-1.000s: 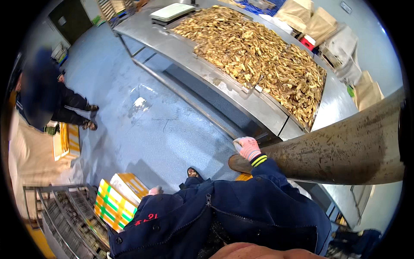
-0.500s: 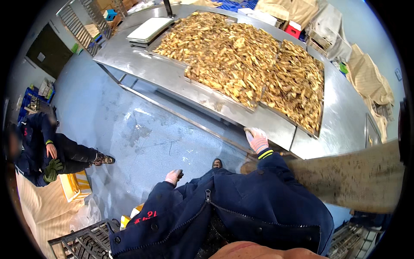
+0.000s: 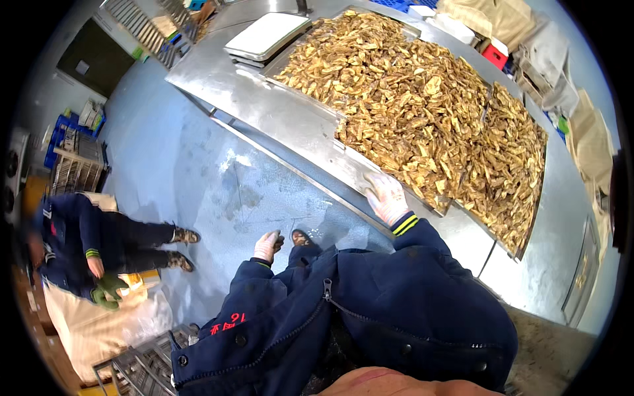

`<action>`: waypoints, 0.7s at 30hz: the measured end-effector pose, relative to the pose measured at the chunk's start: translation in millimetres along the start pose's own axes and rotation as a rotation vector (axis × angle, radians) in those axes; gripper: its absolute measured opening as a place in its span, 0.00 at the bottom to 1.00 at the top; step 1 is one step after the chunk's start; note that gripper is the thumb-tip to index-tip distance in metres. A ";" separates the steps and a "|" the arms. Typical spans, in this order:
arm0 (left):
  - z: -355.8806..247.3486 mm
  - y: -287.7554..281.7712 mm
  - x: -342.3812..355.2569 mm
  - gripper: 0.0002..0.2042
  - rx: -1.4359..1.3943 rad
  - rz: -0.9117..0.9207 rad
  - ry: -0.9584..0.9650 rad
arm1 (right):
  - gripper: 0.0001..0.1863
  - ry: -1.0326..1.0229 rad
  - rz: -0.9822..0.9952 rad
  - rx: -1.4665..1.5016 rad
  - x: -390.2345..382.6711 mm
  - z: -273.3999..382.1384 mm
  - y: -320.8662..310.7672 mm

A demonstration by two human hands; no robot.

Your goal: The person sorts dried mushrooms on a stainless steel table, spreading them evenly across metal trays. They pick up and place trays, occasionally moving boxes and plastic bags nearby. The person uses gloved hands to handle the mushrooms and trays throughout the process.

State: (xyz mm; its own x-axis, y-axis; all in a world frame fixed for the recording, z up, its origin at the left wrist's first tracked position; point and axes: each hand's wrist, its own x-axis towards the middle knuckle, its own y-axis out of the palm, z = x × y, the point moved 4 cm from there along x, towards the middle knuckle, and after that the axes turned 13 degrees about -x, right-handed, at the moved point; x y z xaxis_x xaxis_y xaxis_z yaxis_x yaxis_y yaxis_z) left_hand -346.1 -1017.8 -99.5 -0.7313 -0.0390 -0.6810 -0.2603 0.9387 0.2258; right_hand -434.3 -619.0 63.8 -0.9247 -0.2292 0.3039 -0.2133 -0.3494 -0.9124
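Observation:
My right hand [image 3: 386,198], in a white and pink glove with greyish fingertips, reaches to the front edge of the steel table [image 3: 218,89], fingers apart, beside a shallow tray heaped with brown-yellow dried-looking pieces [image 3: 403,92]. My left hand [image 3: 267,245], gloved alike, hangs lower, over the floor, with curled fingers; whether anything is inside them I cannot make out. A flat scale [image 3: 267,36] with a white top stands at the table's far left.
A co-worker in dark clothes [image 3: 115,244] is at my left, near a tan cloth [image 3: 79,330]. Metal racks [image 3: 79,171] and blue crates line the left side; covered stacks [image 3: 588,138] stand along the right wall. A rusty surface [image 3: 548,350] lies at lower right.
The view has moved toward the table, and the large rusty cylinder has mostly dropped out of sight. My right hand has risen to the tray's edge and opened. The co-worker appears lower.

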 end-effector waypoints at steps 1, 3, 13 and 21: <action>-23.5 11.3 5.2 0.20 0.043 -0.028 -0.024 | 0.25 0.005 0.000 -0.045 15.4 11.2 1.6; -57.9 13.9 36.0 0.21 0.074 0.061 0.007 | 0.28 -0.031 -0.013 -0.104 44.5 27.7 14.0; -183.6 139.1 126.5 0.20 0.516 0.454 0.717 | 0.29 -0.006 0.119 -0.396 190.1 26.0 85.6; -219.7 250.8 124.2 0.24 0.946 0.549 1.034 | 0.20 0.149 -0.059 -0.469 170.8 -100.0 50.4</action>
State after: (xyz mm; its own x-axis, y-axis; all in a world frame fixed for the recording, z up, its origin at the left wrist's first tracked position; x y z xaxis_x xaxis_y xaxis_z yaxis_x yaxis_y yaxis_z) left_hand -640.7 -862.5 25.6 -0.8149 0.5419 0.2058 0.3819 0.7690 -0.5127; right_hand -634.5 -584.8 42.3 -0.9344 -0.0769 0.3479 -0.3543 0.0962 -0.9302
